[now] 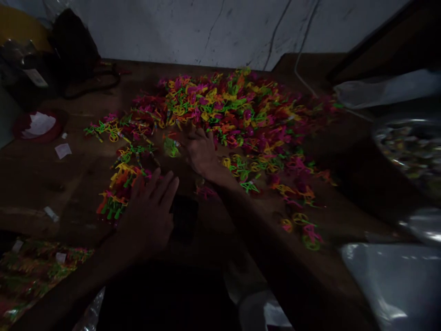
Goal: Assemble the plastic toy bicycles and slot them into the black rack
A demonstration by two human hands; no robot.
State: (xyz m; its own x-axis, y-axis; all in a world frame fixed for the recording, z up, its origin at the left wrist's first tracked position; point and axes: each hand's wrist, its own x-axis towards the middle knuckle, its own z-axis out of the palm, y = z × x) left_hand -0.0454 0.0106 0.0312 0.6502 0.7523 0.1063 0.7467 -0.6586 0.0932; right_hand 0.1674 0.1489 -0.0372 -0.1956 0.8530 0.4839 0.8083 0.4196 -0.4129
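My left hand (151,209) lies palm down, fingers stretched out, against a neat cluster of small coloured plastic pieces (115,202) in orange, green and yellow. My right hand (201,154) reaches to the near edge of a large heap of similar bright plastic pieces (237,108). Its fingers look curled together, but dim light and blur hide what they hold, if anything. Just left of those fingertips is a light green piece (171,147). More loose pieces (138,151) lie between the cluster and the heap. A dark flat object (185,218) rests beside my left hand.
A red dish (57,131) with white paper slips stands at the left on the wooden table (37,184). To the right are a clear-rimmed container (382,138) of small mixed items and a plastic bag (396,280). More coloured pieces (41,271) sit at the lower left.
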